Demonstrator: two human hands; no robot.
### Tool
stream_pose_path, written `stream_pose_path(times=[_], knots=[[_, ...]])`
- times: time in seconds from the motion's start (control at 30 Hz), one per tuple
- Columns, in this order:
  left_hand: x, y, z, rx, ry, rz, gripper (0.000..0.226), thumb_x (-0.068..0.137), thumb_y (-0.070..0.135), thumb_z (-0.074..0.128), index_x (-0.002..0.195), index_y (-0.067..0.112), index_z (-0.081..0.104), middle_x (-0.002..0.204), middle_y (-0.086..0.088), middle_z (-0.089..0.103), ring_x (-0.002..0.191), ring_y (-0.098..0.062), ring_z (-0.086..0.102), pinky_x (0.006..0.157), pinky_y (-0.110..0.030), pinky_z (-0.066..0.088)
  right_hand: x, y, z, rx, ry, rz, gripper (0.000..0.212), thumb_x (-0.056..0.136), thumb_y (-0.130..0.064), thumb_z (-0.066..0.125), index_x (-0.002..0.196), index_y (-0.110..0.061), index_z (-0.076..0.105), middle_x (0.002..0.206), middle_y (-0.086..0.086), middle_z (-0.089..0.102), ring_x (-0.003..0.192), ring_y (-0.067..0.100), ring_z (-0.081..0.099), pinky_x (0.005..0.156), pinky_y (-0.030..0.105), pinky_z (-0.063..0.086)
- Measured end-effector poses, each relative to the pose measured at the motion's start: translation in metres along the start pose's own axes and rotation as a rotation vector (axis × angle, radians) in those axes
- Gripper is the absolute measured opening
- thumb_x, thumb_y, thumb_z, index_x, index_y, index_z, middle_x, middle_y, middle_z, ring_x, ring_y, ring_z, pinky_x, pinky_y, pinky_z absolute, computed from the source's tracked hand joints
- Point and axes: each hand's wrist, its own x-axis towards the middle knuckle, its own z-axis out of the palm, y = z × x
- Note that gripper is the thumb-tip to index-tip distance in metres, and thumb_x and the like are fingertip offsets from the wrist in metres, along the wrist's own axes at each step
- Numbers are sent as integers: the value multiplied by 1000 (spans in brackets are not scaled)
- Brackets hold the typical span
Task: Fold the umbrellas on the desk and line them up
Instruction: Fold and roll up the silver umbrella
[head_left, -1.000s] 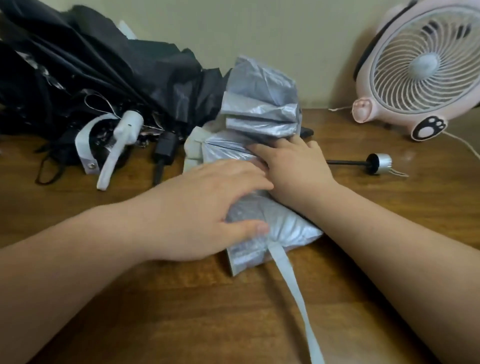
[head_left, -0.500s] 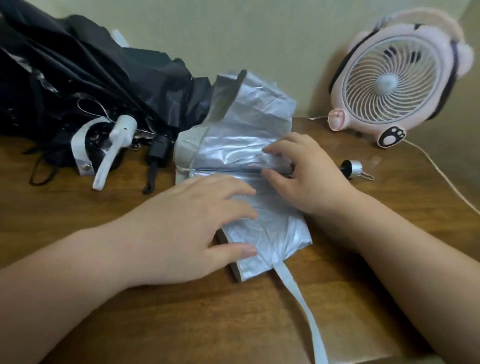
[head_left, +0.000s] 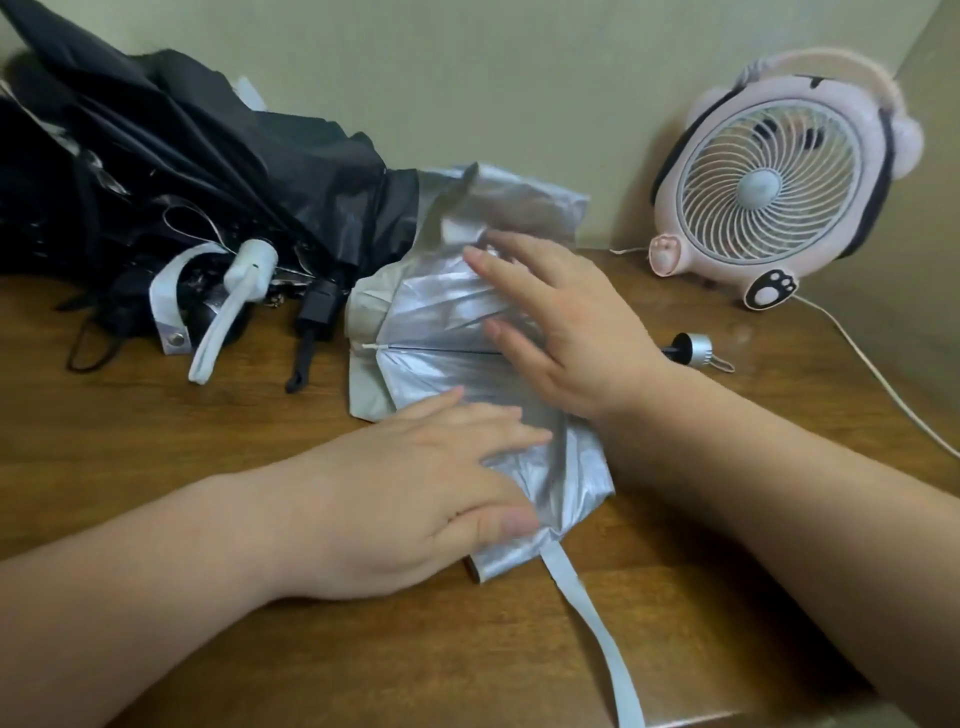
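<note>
The crinkled silver fabric umbrella (head_left: 436, 312) lies collapsed on the brown wooden desk (head_left: 156, 447), just beside a heap of black umbrella fabric (head_left: 208, 171) — the left hand (head_left: 426, 499) and right hand (head_left: 566, 327) both press flat on it, fingers straight and gripping nothing, probably to smooth the pleats for rolling.

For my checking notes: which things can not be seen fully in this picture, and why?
Head view only.
Black umbrella: cut off by the left edge.
Silver umbrella shaft: mostly hidden under the right grip.
Silver strap: end cut off by the bottom edge.
Pink fan: its cable leaves at the right edge.
</note>
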Motion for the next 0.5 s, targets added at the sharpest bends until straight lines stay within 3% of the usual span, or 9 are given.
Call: stream_pose_path(times=[0.03,0.1,0.2,0.33,0.4,0.5], knots=[[2,0,-2,14,35,-37,59,99,69,10,143,53,46,166,30,7,149,11,-13,121,-20,-16,10,4,6,-37,-12,-9,51,104,-34,51,150,-14,50,149,16,50,136,33,48,111,49,38],[5,-3,-4,21,13,-126,55,98,70,22,150,55,29,166,30,-2,148,12,-19,120,-18,-18,31,10,18,-70,-136,76,52,106,-45,40,153,-23,45,157,11,43,146,30,38,119,49,27],[7,-8,-1,6,-165,-193,62,94,79,21,148,69,-5,160,35,-26,143,7,-36,122,-33,-22,53,19,37,71,-471,348,56,106,-57,30,158,-37,33,167,1,26,157,20,15,127,46,6],[8,-15,2,34,-207,-238,70,83,93,21,141,76,-14,157,33,-35,140,-1,-46,118,-46,-30,61,21,44,282,-850,557,67,98,-73,34,159,-46,23,171,-9,10,157,13,4,127,40,-2],[8,-16,1,37,-216,-244,76,78,97,24,140,76,-16,157,32,-36,140,-3,-46,118,-47,-29,63,20,43,259,-875,547,72,94,-79,34,158,-49,21,171,-10,8,158,15,4,127,43,-1],[7,-13,-2,54,-222,-253,82,74,99,25,141,75,-17,157,32,-36,141,0,-44,119,-45,-28,60,16,37,240,-726,512,72,95,-74,41,158,-40,31,168,-9,24,155,15,18,126,36,11]])
